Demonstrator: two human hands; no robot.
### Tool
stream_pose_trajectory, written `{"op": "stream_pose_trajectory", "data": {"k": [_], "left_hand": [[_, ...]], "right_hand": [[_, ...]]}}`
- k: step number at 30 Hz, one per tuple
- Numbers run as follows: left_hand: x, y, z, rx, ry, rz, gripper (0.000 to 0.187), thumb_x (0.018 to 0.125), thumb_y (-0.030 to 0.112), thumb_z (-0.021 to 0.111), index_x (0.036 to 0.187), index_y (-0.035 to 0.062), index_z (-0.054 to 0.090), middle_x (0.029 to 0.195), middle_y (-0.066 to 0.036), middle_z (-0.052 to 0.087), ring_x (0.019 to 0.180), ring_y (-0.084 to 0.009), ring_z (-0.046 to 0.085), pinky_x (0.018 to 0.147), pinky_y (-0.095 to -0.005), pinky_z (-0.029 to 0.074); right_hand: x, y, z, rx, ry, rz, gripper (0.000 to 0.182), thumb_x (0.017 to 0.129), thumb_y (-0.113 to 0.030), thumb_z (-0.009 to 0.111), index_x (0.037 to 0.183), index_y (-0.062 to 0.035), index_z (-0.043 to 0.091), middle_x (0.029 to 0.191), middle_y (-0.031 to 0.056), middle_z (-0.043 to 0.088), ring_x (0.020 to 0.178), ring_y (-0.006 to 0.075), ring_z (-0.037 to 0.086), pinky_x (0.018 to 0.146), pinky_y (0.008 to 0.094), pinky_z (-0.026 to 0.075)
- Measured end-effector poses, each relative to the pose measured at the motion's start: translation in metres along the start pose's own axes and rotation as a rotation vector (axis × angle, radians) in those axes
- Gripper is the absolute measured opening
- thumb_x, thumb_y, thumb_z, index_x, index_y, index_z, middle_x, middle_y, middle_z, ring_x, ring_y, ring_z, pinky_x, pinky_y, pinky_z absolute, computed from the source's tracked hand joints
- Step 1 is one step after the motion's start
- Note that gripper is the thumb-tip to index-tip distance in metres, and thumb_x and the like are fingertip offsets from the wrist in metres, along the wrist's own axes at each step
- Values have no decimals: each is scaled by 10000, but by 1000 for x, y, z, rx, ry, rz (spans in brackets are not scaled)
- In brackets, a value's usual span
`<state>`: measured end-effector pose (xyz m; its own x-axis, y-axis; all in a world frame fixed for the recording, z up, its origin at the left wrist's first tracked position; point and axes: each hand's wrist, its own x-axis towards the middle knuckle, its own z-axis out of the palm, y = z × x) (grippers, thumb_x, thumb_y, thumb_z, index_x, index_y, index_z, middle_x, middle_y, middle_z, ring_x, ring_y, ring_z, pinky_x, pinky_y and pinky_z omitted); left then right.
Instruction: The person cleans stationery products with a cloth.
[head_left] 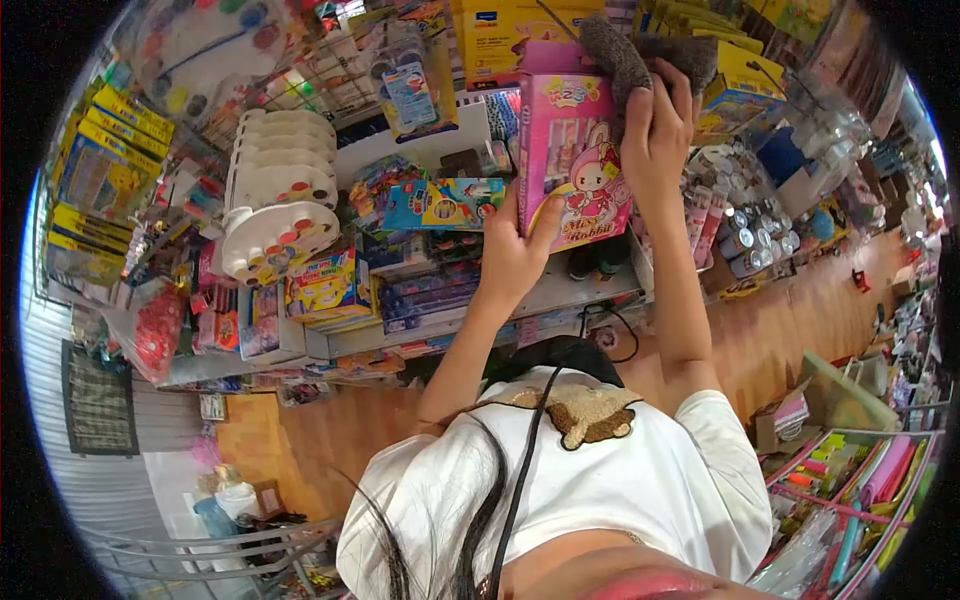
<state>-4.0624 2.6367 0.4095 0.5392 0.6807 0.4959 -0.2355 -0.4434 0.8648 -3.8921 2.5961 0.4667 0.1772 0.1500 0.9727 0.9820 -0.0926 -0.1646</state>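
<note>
A pink box with a rabbit picture (582, 160) is held up over the shelf, slightly tilted. My left hand (517, 245) grips its lower left corner, with the thumb across the front. At the box's upper right, my right hand (660, 130) is closed around a grey cloth (612, 58), which lies against the box's top and right edge. A blue box (445, 204) rests on the shelf just left of my left hand. Yellow packs (515, 35) stand behind the pink box.
Stacked white paint palettes (283, 190) and yellow boxes (328, 285) stand on the shelf (400, 336) to the left. Jars (755, 240) fill the right side. A wire basket with colourful items (850, 500) is at the lower right, and a cardboard box (782, 420) sits near it.
</note>
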Motion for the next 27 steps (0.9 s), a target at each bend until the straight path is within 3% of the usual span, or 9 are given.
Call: {"op": "stream_pose_trajectory", "data": {"k": [1,8,11,14,19,22,27], "left_hand": [[1,-3,-1,13,4,20,337,837,284,557,1009,-4,530,811,-112,611,703,-162,570,641,-281,438],[2,-10,1,-16,25,-5,338,814,250,579,1026,-8,527,781,-139,625,677,-217,613,604,-305,456],[1,-10,4,-44,50,-8,336,838,295,559,989,-4,532,797,-68,589,696,-113,508,642,-255,415],[2,-13,2,58,99,88,321,811,255,577,985,-11,534,704,-145,606,606,-254,604,550,-312,451],[5,-16,-9,188,43,71,375,810,304,568,1013,-9,529,646,-157,585,555,-292,592,525,-335,455],[6,-9,-8,217,29,42,375,808,305,570,1010,-8,530,640,-163,583,551,-304,591,513,-340,455],[6,-19,4,157,71,104,360,804,291,578,1005,-4,533,640,-167,584,548,-312,591,494,-334,453]], "right_hand": [[4,0,1,13,23,-49,219,834,-193,484,883,-4,583,978,134,545,861,315,477,756,386,360],[11,-25,9,158,9,-79,165,742,-155,573,851,-32,589,935,113,558,814,310,498,746,376,369],[10,-28,13,175,32,-70,177,732,-156,586,864,-38,591,939,118,556,830,312,500,745,375,378],[5,-26,12,200,34,-20,195,734,-141,583,898,-36,583,945,136,552,831,321,499,751,381,383],[-15,14,24,337,76,69,200,769,-37,499,959,-8,555,1002,175,540,945,340,499,818,382,392],[-23,33,31,323,59,142,212,763,-51,508,965,-2,550,1008,177,538,933,339,499,831,384,382],[-6,-14,15,254,16,14,227,745,-83,537,956,-3,550,1022,181,534,912,349,498,831,389,367]]}}
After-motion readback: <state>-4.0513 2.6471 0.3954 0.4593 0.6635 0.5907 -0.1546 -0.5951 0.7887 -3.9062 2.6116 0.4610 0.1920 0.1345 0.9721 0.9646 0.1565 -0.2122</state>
